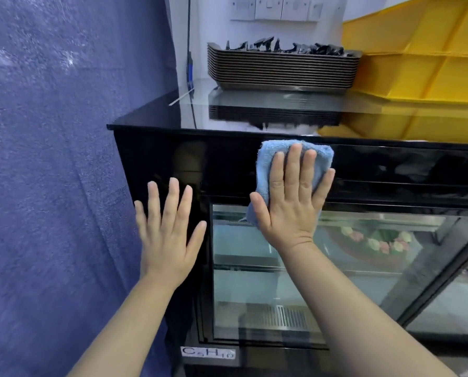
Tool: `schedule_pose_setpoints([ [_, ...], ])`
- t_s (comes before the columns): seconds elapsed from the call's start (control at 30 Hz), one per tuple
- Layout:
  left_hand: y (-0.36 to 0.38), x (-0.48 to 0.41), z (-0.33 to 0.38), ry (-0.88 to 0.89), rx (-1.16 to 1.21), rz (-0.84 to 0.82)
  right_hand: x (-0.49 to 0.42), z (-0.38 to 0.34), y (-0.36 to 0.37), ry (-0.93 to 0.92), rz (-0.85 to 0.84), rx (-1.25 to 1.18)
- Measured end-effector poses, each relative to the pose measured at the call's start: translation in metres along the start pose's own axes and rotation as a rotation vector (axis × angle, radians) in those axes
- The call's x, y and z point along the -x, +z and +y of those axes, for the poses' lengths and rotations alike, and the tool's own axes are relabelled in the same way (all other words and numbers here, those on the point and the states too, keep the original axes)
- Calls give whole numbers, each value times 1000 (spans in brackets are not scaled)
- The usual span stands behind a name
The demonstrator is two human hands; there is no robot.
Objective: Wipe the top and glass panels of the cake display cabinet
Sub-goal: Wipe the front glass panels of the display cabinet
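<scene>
The right hand [290, 202], fingers straight, is pressing a blue cloth [268, 161] against the black upper front band of the cabinet [390, 170], the cloth's long axis running top to bottom. The left hand [167, 240] is lying flat, fingers wide, further left.

On the cake display cabinet's [156, 156] top we see a stack of trays [281, 70] at the back, with stacked crates [417, 63] just right of it. Our right hand [290, 202] presses a cloth [271, 159] to the upper front band; our left hand [167, 235] lies flat on the front, further left. Behind the glass panel [254, 289] sits a cake [374, 243].
</scene>
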State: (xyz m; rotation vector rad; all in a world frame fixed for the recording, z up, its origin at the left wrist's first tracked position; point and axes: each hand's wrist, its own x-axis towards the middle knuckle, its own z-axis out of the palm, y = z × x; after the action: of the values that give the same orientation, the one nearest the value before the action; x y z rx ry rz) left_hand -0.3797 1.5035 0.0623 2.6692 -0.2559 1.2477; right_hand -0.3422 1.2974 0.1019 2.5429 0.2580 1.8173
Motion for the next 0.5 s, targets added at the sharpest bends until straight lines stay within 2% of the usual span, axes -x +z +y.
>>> schedule_pose_setpoints([
  [0.13, 31, 17, 2, -17, -71, 55, 20, 0, 7, -154, 13, -6],
  [0.33, 50, 17, 0, -20, -82, 125, 99, -10, 31, -224, -14, -15],
  [0.5, 76, 39, -1, -15, 30, 247, 171, -9, 50, -260, -38, 3],
])
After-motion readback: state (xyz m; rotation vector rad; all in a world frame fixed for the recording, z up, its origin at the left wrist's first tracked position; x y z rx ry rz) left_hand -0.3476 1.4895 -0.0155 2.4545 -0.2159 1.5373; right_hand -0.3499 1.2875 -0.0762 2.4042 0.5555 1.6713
